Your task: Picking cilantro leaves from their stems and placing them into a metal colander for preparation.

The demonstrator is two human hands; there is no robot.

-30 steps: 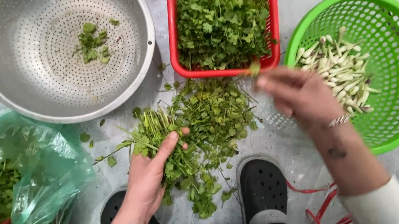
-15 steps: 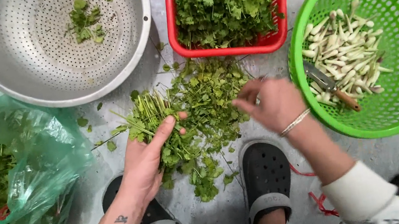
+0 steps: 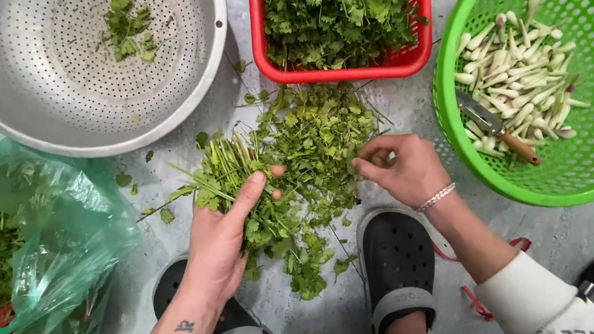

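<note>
Herbs point(image 3: 297, 167) are lying in a loose pile mid-frame on the floor. I'm clamping my left hand point(image 3: 224, 230) round a bunch so the stems line up, while my right hand point(image 3: 405, 170) is pinching sprigs, fingers together, close beside the pile.

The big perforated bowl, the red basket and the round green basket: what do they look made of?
The perforated bowl looks like metal, probably stainless steel or aluminium: dull silver sheen, punched holes. The red basket and the green basket look like moulded plastic: saturated colour, glossy rims, and a regular lattice on the green one.
</note>
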